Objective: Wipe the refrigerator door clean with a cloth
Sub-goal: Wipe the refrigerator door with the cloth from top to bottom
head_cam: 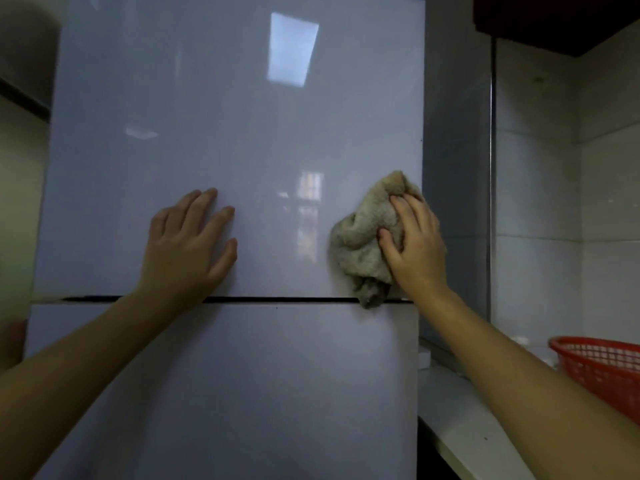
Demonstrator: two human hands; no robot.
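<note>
Refrigerator door [242, 140], glossy pale lilac-grey upper panel: upright, filling centre of view, bounded at 6 o'clock by dark horizontal gap [277, 300] above matching lower door panel [225, 393].

Crumpled beige terry cloth [360, 237]: pressed against upper panel near its 4 o'clock corner, just beside right edge. Long axis roughly 12 to 6 o'clock, lower tail hanging across gap.

Right hand [419, 247]: on cloth, toward its 3 o'clock side. Grip apart, with fingers extended and pressed flat into fabric, not curled round it.

Left hand [187, 244]: flat on bare panel, fingers straight and spread, holding nothing. Located at 9 o'clock from cloth, well apart.

Governing relation: from grip, nearly all open door surface toward 9 through 12 o'clock, only a narrow strip toward 3 o'clock. Judged next stroke: toward 9 or 12 o'clock, right hand nearer and sole carrier of cloth. Obstruction on 9 o'clock path: left hand. Lift or shift before sweeping through.

Surroundings: grey refrigerator side wall [457, 168] and pale tiled wall [536, 220] at 3 o'clock. White worktop [467, 427] and red plastic mesh basket [602, 368] at 4 o'clock, apart from door face.
</note>
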